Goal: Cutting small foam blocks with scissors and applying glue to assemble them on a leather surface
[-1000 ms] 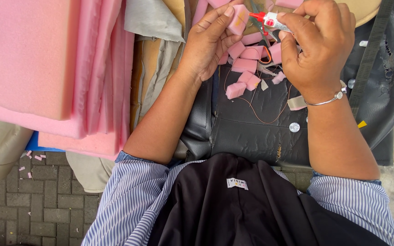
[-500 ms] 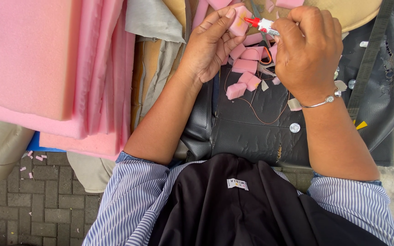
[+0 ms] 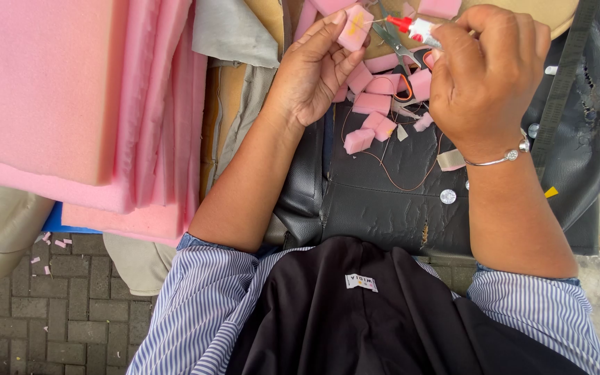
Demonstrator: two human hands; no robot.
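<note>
The left hand (image 3: 310, 76) held a small pink foam block (image 3: 353, 28) pinched between thumb and fingertips, its broad face turned up and toward the other hand, apparently so that face could be reached. The right hand (image 3: 484, 76) was closed around a small glue tube (image 3: 421, 28) with a red nozzle, the nozzle pointing at the block and standing just short of it; a yellowish smear showed on the block's face. Just below the fingers of both hands lay a scatter of cut pink foam pieces (image 3: 376, 104) and a pair of scissors (image 3: 394, 52) on a black leatherette surface (image 3: 383, 194), with a thin thread (image 3: 383, 163) looping across it. To the left of the fingers, well apart, a stack of pink foam sheets (image 3: 71, 104) overhung the brick floor (image 3: 50, 319). Open room was tight between the hands and the clutter beneath; the clearer room lay nearer the body, on the bare black cover. A silver bracelet (image 3: 501, 156) sat at the right wrist.
</note>
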